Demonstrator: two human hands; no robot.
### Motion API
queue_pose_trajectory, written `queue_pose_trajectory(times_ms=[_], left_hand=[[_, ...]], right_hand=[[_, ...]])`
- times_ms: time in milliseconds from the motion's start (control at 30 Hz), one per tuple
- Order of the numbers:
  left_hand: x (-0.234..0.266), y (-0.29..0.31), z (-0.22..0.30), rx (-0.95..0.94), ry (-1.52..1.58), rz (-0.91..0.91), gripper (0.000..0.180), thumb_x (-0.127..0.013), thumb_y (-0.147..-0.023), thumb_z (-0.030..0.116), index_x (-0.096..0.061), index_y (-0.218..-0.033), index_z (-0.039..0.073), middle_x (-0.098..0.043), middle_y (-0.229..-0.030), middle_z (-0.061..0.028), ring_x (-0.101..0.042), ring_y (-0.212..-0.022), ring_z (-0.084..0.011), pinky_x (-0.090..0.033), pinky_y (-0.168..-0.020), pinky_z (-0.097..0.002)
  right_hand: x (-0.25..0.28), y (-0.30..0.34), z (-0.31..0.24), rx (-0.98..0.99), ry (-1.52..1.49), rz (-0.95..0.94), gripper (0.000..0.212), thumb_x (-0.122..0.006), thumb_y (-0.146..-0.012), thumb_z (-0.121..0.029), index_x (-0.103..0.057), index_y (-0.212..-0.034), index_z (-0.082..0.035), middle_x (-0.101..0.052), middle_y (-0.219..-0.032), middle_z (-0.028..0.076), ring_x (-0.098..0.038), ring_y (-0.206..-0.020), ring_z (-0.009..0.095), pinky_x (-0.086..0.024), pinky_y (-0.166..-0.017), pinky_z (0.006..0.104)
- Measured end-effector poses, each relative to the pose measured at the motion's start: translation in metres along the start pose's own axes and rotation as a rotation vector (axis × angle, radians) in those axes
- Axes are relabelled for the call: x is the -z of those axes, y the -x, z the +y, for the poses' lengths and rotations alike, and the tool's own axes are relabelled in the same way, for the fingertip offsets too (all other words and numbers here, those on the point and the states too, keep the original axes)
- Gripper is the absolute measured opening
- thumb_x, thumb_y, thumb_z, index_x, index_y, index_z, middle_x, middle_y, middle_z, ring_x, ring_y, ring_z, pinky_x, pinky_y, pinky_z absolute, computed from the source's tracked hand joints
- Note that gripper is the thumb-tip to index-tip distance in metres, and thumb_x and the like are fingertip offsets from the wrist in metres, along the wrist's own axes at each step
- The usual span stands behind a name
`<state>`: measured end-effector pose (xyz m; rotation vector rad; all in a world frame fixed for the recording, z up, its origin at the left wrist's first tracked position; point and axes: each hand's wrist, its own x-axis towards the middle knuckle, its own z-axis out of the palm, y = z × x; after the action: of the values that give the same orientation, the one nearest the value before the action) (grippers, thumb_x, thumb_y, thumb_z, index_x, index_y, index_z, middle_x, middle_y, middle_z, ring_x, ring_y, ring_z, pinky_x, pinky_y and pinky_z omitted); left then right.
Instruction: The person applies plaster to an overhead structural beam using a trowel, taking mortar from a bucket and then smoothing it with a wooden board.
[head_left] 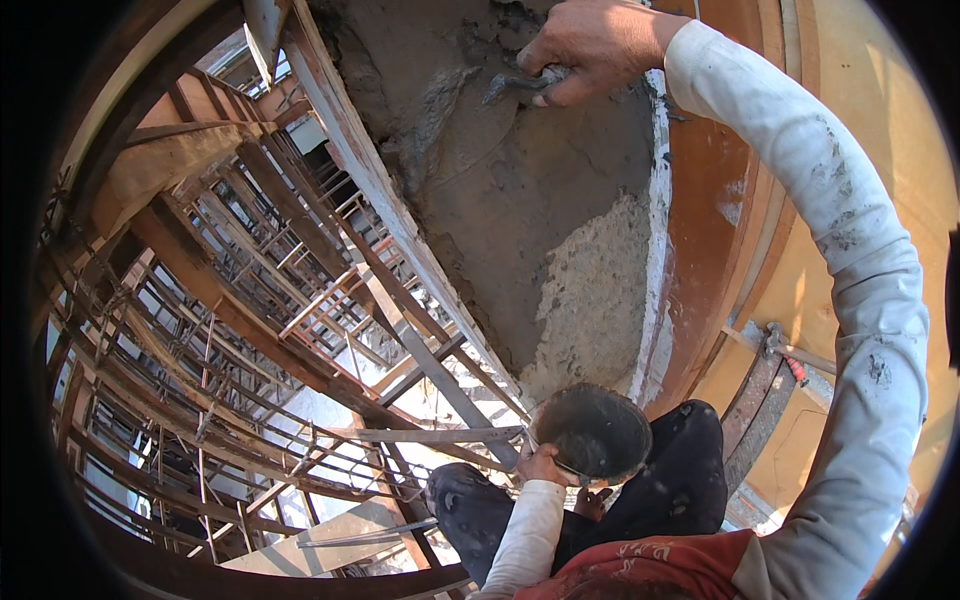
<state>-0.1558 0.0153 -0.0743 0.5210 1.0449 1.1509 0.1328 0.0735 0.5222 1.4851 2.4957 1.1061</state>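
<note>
Wet grey mortar (500, 235) covers much of a long strip between two edge boards. At its far end my right hand (598, 48) is closed around the handle of a mortar-coated trowel (510, 85). The blade blends into the mortar, so its outline is hard to make out. Close to my knees, my left hand (542, 466) grips the rim of a black bucket (592, 432). The bucket is tilted, and its dark inside shows no clear contents. Rougher, lighter mortar (592, 290) lies just beyond the bucket.
A pale edge board (370, 190) bounds the strip on the left, with timber scaffolding (290, 240) and a drop beyond it. Brown formwork panels (705, 230) stand along the right. A metal bar with a red-wrapped part (795, 368) sits near my right knee.
</note>
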Motion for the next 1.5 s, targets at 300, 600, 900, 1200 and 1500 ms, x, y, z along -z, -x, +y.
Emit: queue_pose_trajectory(times_ms=[300, 600, 900, 1200, 1500], left_hand=[[-0.020, 0.014, 0.022, 0.010, 0.091, -0.093, 0.050, -0.055, -0.065, -0.006, -0.066, -0.113, 0.002, -0.067, -0.101, -0.0079, -0.065, -0.083, -0.0263, -0.057, -0.066, -0.0415], [-0.036, 0.014, 0.038, -0.004, 0.184, -0.166, 0.051, -0.050, -0.066, -0.008, -0.062, -0.115, -0.003, -0.069, -0.106, -0.0094, -0.067, -0.091, -0.0248, -0.057, -0.082, -0.0360], [-0.056, 0.017, 0.024, -0.077, 0.054, -0.324, 0.058, -0.050, -0.066, -0.007, -0.062, -0.123, -0.007, -0.069, -0.113, -0.0116, -0.069, -0.095, -0.0234, -0.057, -0.088, -0.0336], [-0.084, 0.044, 0.046, -0.187, -0.131, -0.535, 0.060, -0.051, -0.067, -0.012, -0.063, -0.126, -0.007, -0.070, -0.111, -0.0105, -0.068, -0.093, -0.0187, -0.054, -0.086, -0.0289], [-0.095, 0.037, 0.076, -0.292, -0.324, -0.591, 0.058, -0.051, -0.066, -0.010, -0.066, -0.122, -0.008, -0.071, -0.107, -0.0121, -0.069, -0.093, -0.0189, -0.054, -0.083, -0.0284]], right_hand=[[0.009, 0.034, 0.032, -0.147, -0.229, 0.004, 0.035, -0.074, -0.078, -0.038, -0.062, -0.080, -0.004, -0.063, -0.072, 0.019, -0.063, -0.071, 0.035, -0.047, -0.063, 0.0442], [-0.087, 0.186, -0.158, -0.306, -0.562, -0.009, 0.033, -0.065, -0.083, -0.018, -0.054, -0.112, -0.006, -0.064, -0.088, 0.017, -0.068, -0.079, 0.039, -0.053, -0.068, 0.0480], [-0.201, 0.294, -0.374, -0.685, -0.924, -0.564, 0.047, -0.066, -0.089, -0.025, -0.053, -0.133, -0.014, -0.070, -0.096, 0.020, -0.070, -0.091, 0.042, -0.056, -0.078, 0.0516], [-0.229, 0.270, -0.413, -0.680, -0.943, -0.512, 0.032, -0.056, -0.086, -0.004, -0.054, -0.114, 0.012, -0.062, -0.104, 0.032, -0.071, -0.089, 0.042, -0.057, -0.081, 0.0505], [-0.204, 0.263, -0.396, -0.598, -0.718, -0.421, 0.028, -0.054, -0.095, -0.014, -0.061, -0.112, 0.007, -0.063, -0.102, 0.020, -0.071, -0.091, 0.035, -0.059, -0.075, 0.0463]])
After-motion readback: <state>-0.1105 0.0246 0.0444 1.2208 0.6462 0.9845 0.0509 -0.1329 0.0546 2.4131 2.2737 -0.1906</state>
